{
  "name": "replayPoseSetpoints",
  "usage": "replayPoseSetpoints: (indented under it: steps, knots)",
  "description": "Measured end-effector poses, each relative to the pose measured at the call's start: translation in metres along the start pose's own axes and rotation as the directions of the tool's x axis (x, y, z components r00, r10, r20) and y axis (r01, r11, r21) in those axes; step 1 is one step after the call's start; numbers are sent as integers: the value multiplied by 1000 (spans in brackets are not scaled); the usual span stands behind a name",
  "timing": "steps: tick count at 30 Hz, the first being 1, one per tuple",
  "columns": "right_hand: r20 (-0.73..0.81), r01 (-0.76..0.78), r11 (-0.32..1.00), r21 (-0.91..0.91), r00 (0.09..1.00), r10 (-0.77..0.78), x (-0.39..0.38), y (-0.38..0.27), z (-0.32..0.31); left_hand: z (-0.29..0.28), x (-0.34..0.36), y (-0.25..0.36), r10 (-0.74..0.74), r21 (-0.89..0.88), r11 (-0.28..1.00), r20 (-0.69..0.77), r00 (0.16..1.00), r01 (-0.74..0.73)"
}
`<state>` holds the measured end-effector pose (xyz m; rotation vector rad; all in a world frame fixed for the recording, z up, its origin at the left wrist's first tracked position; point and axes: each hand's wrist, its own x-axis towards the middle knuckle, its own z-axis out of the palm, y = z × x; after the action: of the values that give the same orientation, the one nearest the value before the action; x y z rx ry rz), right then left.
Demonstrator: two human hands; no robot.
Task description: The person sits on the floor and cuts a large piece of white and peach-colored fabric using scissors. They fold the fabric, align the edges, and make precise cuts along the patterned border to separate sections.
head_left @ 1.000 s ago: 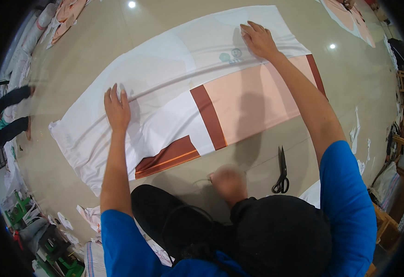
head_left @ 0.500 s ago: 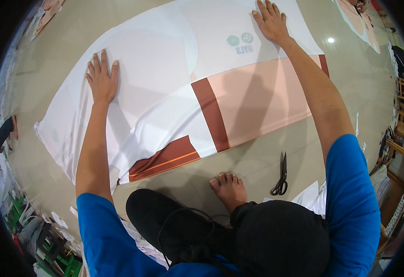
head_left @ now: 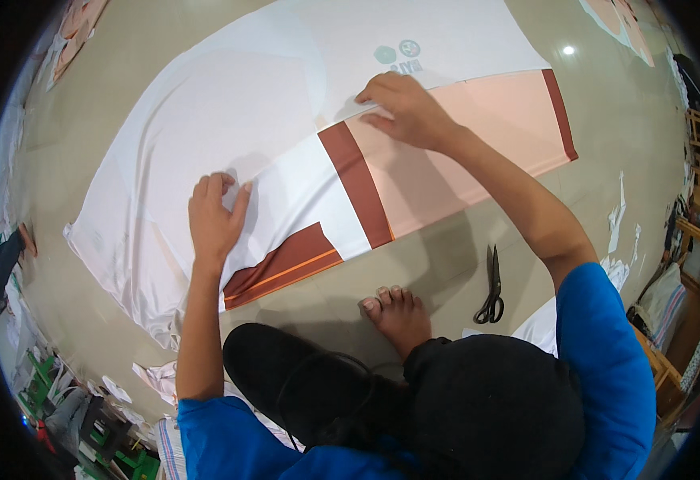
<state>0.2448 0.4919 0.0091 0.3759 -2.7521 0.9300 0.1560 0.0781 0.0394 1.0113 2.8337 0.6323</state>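
The left hand [head_left: 215, 220] has its grip apart, thumb away from bent fingers, over the wide white cloth [head_left: 214, 112]. The right hand [head_left: 414, 112] has its grip apart too, thumb and fingers bent by the top edge of the peach panel [head_left: 474, 120]. I cannot tell if its fingertips touch. No cloth looks pinched in either hand.

The cloth lies on the floor [head_left: 606, 152] in front of the person. Most of it is spread out, and the peach panel and brown band [head_left: 355, 184] look nearly flat. The part not smooth yet is on the left — there are wrinkles near the brown piece [head_left: 286, 260] and a bunched-up low corner.

The top edge runs out of view. Floor shows past the right edge, and between the bottom edge and the black scissors [head_left: 491, 288]. It is tighter below — a bare foot [head_left: 398, 316] and a black leg [head_left: 278, 368] are near the bottom edge.
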Motion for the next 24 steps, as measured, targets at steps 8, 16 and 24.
replayPoseSetpoints:
  steps: [8,16,24]
  knots:
    - [103,-67,994,-86,992,76,3,-19,8,11,-23,15,-83,-36,996,-56,995,81]
    - [32,-114,991,-71,993,117,-3,-16,16,13,-11,16,-223,-48,974,3,975,223]
    - [-89,-98,993,-64,992,92,-4,-11,28,21,-13,9,-162,-32,987,-72,984,160]
